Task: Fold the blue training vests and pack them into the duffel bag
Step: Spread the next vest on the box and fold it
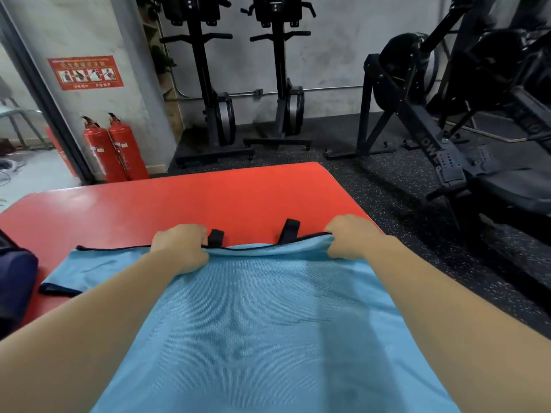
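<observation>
Blue vest (262, 308) lies spread flat on the red desk (179, 198), its near side running out of view at the bottom. Left grip (180, 245) and right grip (347, 236) each pinch its black-trimmed far edge, fingers curled over the fabric; two black straps (216, 238) show between them. Dark duffel bag (15, 281) sits at the left, just beside the vest.

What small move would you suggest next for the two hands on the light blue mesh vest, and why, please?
Probably draw the far edge back toward the body, folding the light blue mesh vest in half. The left hand and right hand pinch its black-trimmed far edge, and it lies spread, unfolded, on the red surface; the dark blue duffel bag sits at the left.
</observation>
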